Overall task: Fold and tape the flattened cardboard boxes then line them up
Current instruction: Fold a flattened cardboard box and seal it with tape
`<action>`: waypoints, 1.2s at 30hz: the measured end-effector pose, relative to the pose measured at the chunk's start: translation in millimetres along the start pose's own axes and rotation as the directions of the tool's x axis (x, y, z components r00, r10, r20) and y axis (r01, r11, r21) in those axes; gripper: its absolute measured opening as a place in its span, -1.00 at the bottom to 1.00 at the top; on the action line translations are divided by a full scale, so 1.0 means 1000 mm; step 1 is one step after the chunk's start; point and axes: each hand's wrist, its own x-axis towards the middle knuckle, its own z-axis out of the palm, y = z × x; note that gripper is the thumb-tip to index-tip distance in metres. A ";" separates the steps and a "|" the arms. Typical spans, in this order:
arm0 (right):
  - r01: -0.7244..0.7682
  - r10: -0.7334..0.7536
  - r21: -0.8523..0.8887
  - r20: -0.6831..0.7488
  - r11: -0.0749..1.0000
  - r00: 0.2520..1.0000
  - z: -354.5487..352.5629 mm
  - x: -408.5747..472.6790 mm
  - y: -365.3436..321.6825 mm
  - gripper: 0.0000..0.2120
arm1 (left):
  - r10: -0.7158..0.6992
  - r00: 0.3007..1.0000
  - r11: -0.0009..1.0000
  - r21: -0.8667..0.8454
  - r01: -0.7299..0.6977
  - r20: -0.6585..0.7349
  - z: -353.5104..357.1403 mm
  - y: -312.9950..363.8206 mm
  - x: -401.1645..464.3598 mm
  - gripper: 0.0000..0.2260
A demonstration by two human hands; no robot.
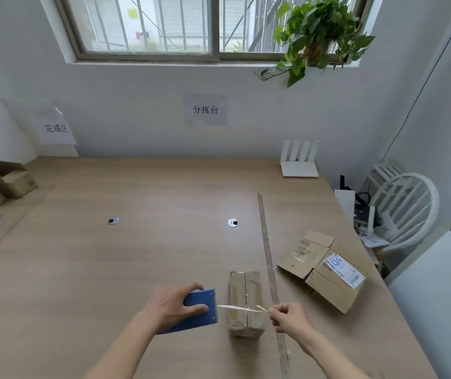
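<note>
Left hand grips a blue tape dispenser; right hand pinches clear tape across 1 brown corrugated box; flattened boxes at 2 o'clock.

Two bare forearms are seen rising from the near edge. No sleeve is worn on either as far as shown. The left hand and right hand are ungloved, without rings or watch.

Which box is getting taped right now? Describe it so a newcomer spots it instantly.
On the wooden table, look at the near edge between the two hands. The small folded brown cardboard box stands there, clear tape stretched across it. Unlike the unfolded cardboard box with a white label to its right, it is closed.
</note>
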 end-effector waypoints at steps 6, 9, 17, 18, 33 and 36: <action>-0.046 0.050 0.081 -0.043 0.996 0.998 -0.004 0.008 0.038 -0.92 | -0.004 0.995 0.999 0.051 -0.001 0.095 0.038 0.008 0.022 -0.51; -0.076 0.082 0.088 -0.062 0.993 0.995 -0.002 0.009 0.048 -0.93 | -0.008 0.994 0.996 0.092 -0.002 0.108 0.046 0.009 0.028 -0.50; -0.139 0.150 0.096 -0.116 0.986 0.982 0.007 0.016 0.061 -0.93 | -0.029 0.993 0.989 0.147 0.012 0.115 0.063 0.010 0.039 -0.50; -0.145 0.156 0.092 -0.122 0.985 0.980 0.009 0.017 0.062 -0.92 | -0.035 0.993 0.988 0.151 0.017 0.115 0.066 0.010 0.041 -0.49; -0.248 0.225 -0.130 -0.168 0.960 0.960 0.045 0.049 0.078 -0.82 | -0.082 0.990 0.963 0.266 0.050 0.111 0.095 0.013 0.066 -0.49; -0.216 0.148 -0.228 -0.283 0.949 0.948 0.039 0.048 0.063 -0.27 | -0.077 0.990 0.955 0.292 0.041 0.114 0.091 0.014 0.068 -0.50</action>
